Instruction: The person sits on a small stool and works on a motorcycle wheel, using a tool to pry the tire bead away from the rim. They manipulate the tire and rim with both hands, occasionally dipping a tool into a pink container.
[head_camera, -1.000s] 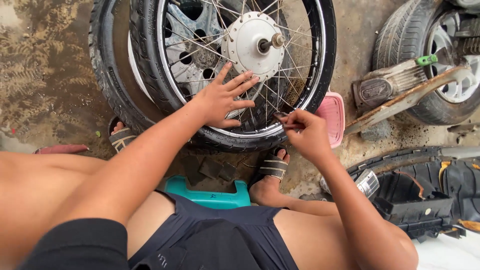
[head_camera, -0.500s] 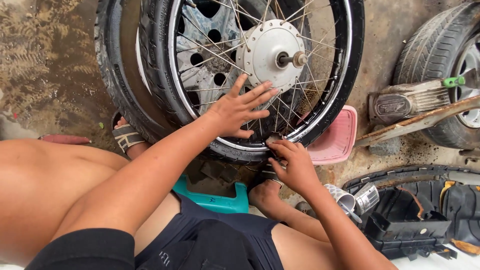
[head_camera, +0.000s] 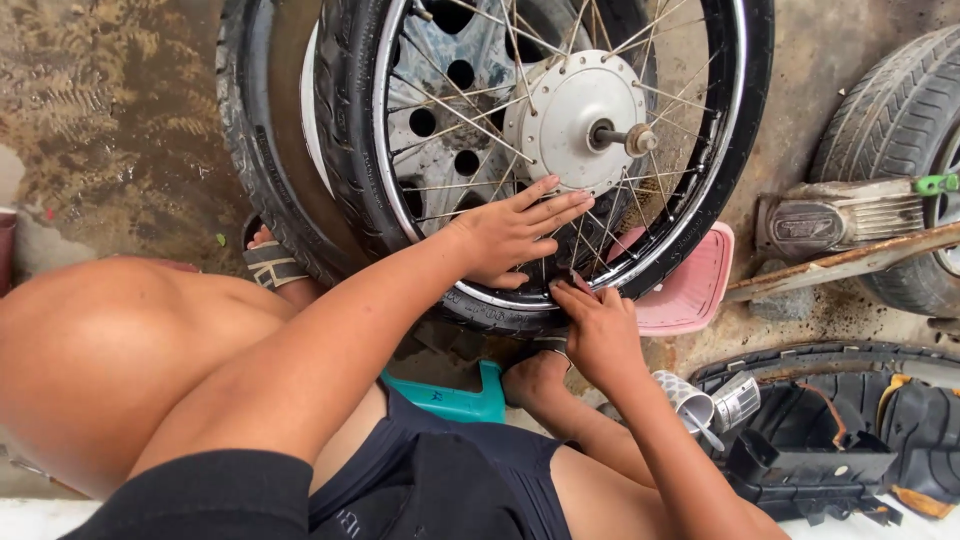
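A spoked motorcycle wheel (head_camera: 700, 200) with a black tyre and a silver hub (head_camera: 575, 120) stands upright in front of me, leaning against other tyres. My left hand (head_camera: 515, 235) lies flat on the spokes just below the hub, fingers spread. Lower down, my right hand (head_camera: 595, 325) has its fingertips pinched together at the inner edge of the rim; whatever they hold is hidden.
A pink plastic tray (head_camera: 695, 290) lies behind the wheel. A teal stool (head_camera: 455, 400) is under me. At the right are a car tyre (head_camera: 900, 130), a metal part (head_camera: 830, 215), and black tyres (head_camera: 850, 430) on wet concrete.
The view has shifted, so the wheel sits higher and more to the right. My right hand has moved down from the spokes to the lower rim. My left hand stays on the spokes.
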